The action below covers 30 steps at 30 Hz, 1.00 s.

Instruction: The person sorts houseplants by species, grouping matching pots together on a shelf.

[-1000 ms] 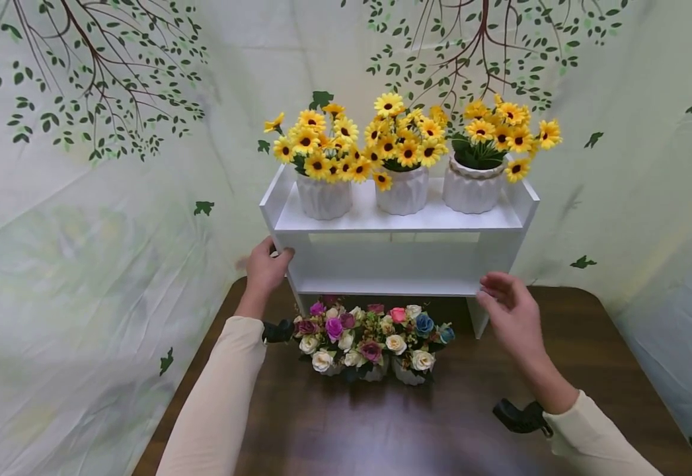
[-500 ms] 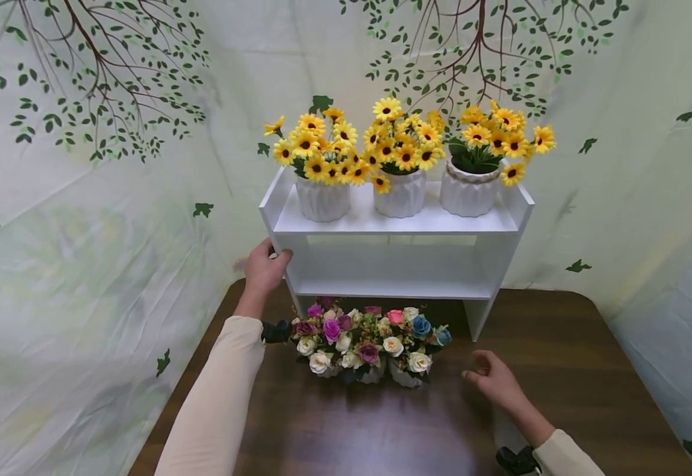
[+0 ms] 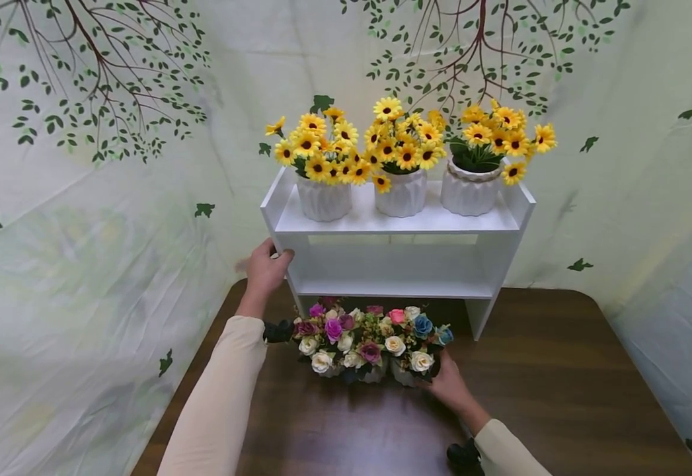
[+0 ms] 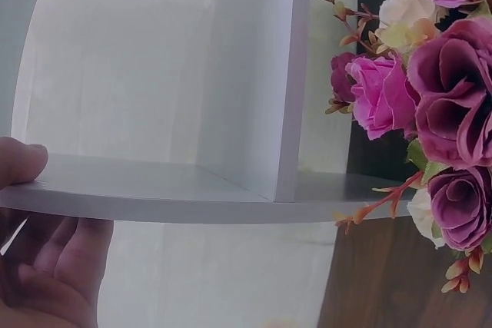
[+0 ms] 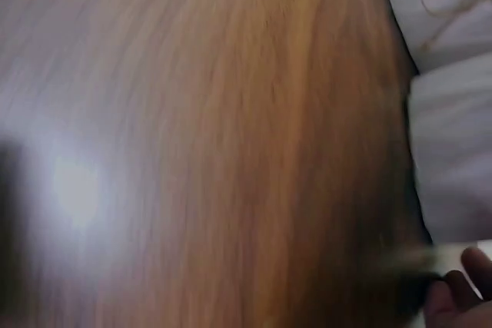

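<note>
My left hand (image 3: 267,268) grips the left side panel of a white two-tier shelf (image 3: 396,264). In the left wrist view, the thumb (image 4: 21,160) lies on one face of the panel and the fingers on the other. My right hand (image 3: 454,389) is right at the rightmost pot (image 3: 403,375) of artificial roses in front of the shelf. Leaves and blooms hide most of its fingers in the head view. The right wrist view shows blurred fingers (image 5: 478,268) beside white pots (image 5: 453,151); I cannot tell whether they hold one.
Three white pots of yellow artificial daisies (image 3: 406,151) stand on the shelf's top tier. Two more rose pots (image 3: 375,372) stand left of my right hand on the dark wooden table (image 3: 346,436). Behind hangs a leaf-printed cloth backdrop (image 3: 250,66).
My right hand has left the shelf's right side, come down toward the table, and moved left to the rightmost rose pot. The left hand keeps its grip on the shelf panel.
</note>
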{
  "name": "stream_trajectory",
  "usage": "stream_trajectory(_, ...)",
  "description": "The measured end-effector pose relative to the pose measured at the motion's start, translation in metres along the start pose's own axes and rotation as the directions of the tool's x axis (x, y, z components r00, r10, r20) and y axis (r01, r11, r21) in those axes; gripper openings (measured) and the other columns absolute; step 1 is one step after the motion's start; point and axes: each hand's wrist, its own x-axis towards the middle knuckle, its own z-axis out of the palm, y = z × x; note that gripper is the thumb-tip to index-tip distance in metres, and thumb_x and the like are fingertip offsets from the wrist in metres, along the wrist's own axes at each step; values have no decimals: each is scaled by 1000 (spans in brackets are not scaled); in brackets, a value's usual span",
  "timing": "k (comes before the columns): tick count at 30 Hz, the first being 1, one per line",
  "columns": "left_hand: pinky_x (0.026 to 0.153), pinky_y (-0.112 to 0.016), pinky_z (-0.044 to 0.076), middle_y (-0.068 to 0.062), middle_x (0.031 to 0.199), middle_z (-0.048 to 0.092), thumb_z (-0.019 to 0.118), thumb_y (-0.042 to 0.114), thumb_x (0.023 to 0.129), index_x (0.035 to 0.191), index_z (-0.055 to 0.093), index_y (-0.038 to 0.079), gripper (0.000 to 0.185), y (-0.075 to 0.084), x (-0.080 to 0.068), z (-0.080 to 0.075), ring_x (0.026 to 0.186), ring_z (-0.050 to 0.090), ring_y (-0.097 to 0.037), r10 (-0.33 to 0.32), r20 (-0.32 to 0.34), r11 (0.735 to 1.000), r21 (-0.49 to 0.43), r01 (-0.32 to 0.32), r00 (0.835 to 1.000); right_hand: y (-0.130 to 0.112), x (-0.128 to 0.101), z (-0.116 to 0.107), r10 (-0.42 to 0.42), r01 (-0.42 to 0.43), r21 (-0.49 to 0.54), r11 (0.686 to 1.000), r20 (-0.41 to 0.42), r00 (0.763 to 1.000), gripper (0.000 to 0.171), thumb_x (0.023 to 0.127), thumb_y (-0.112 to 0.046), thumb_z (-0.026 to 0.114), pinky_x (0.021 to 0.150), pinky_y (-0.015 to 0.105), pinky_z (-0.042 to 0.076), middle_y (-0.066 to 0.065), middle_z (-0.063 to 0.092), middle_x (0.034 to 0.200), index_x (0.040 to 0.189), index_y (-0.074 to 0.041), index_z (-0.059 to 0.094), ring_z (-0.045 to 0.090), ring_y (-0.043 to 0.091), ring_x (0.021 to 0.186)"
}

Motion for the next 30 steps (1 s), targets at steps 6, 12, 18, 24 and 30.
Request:
stream_trajectory(6, 100, -54, 52, -20, 142, 56, 56, 23, 94, 140, 53, 5, 49, 2, -2, 3, 125, 58, -39, -13, 1, 1000, -9, 13, 1000, 0, -2, 20, -101, 107, 47, 993, -109, 989, 83, 70, -16, 86, 98, 45, 50, 21, 61, 133, 139, 5, 46, 58, 29, 122)
stream_trajectory(12, 100, -54, 52, -19, 143, 56, 57, 24, 94, 141, 52, 5, 50, 7, 2, -3, 126, 57, -40, -15, -12, 1000, -13, 15, 1000, -8, 5, 26, -45, 55, 76, 996, -127, 991, 86, 72, -19, 85, 100, 56, 47, 20, 59, 136, 143, 2, 42, 56, 37, 126)
stream_trajectory(18, 103, -55, 49, -19, 145, 54, 57, 26, 95, 142, 52, 7, 50, 5, 1, -5, 129, 55, -40, -19, -4, 1000, 0, 19, 1000, -9, 4, 30, -31, 45, 112, 993, -127, 991, 87, 72, -19, 86, 101, 52, 48, 15, 60, 138, 145, -4, 41, 55, 34, 127)
stream_trajectory(24, 102, -55, 50, -19, 144, 55, 57, 25, 95, 141, 53, 7, 50, -1, -2, -4, 128, 56, -39, -25, -5, 1000, 2, 25, 1000, -9, -3, 35, 7, 12, 108, 994, -169, 986, 85, 68, -18, 88, 99, 53, 48, 13, 63, 133, 142, -7, 47, 57, 31, 122)
stream_trajectory(30, 101, -54, 51, -19, 143, 56, 57, 25, 93, 138, 55, 7, 48, -1, -1, -2, 128, 56, -39, -7, -7, 1000, 8, 7, 1000, -7, -5, 30, 75, -56, 111, 992, -179, 981, 88, 67, -20, 89, 101, 53, 47, 17, 63, 132, 141, -4, 44, 58, 32, 123)
